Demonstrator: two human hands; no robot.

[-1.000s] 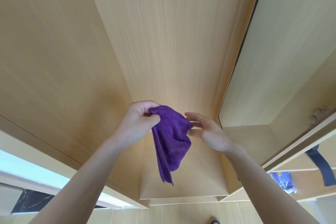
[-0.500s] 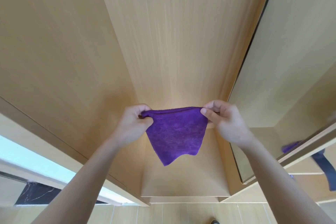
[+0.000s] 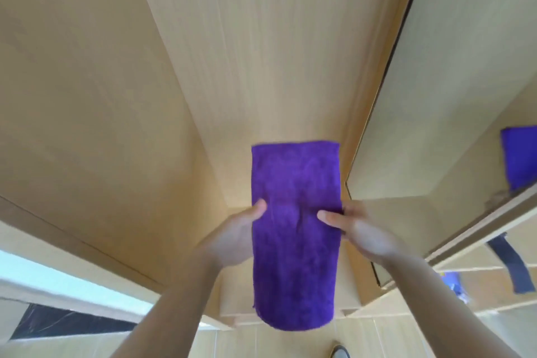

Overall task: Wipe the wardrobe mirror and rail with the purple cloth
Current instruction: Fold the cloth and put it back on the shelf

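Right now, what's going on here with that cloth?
A person stands at a wooden wardrobe, holding a purple cloth spread out long between both hands. The left hand grips its left edge and the right hand its right edge. The cloth's reflection shows in the mirror at right. No wiping yet.

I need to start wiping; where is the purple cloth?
In the head view the purple cloth hangs centre frame, held between the left hand and right hand, before the wooden wardrobe panel.
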